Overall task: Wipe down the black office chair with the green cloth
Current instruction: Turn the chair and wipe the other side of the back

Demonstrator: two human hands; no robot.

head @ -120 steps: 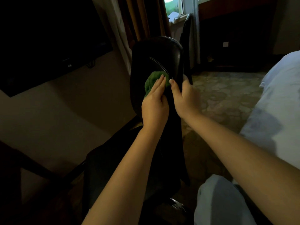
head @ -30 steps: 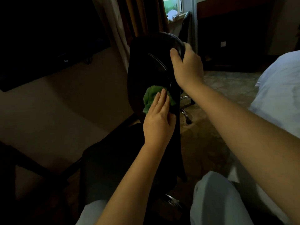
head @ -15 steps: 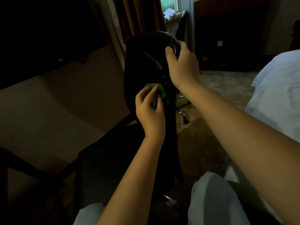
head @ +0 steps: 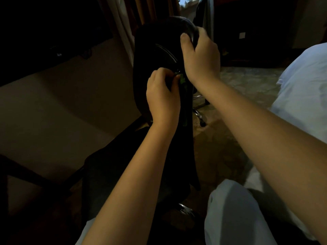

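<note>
cloth bunched on chair back

my left hand (head: 161,98) curls tight round the green cloth (head: 182,80), mostly hidden under my fingers, against the backrest of the black office chair (head: 155,50). my right hand (head: 200,57) grips the backrest's top edge. bed (head: 304,76) at right.

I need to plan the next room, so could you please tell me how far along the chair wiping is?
Done: too dim to tell which surfaces are already clean. In hand: the left hand grips the bunched green cloth against the side edge of the chair, while the right hand holds its top edge. Left, probably: the seat and the base, which the cloth is not touching.
</note>
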